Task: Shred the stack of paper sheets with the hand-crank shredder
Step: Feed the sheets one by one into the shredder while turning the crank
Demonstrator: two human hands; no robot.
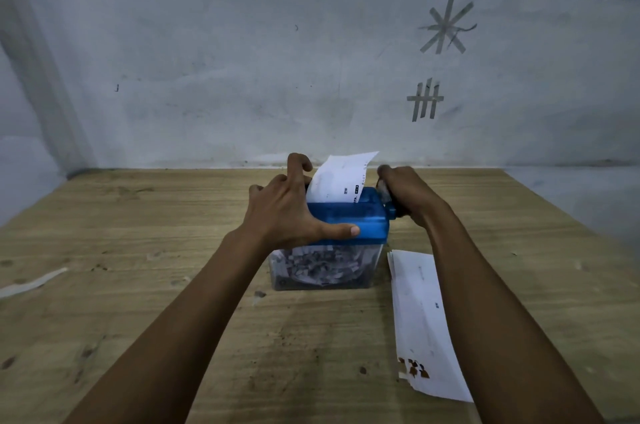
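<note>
A: Why is the left grip [287,212] splayed over the shredder [367,217]?
B: It clamps it to the tabletop [138,250], thumb on the front, while the right grip [407,191] curls round the crank [392,209].
A: And the paper?
B: One sheet [341,177] stands in the slot between them; the stack [420,319] lies just right of the shredder

One shredder [346,217], one paper stack [422,319], two hands [280,212] [407,191]

Shredder [332,236] stands mid-table [138,285]; paper stack [422,323] lies right, wall [242,59] behind.
</note>
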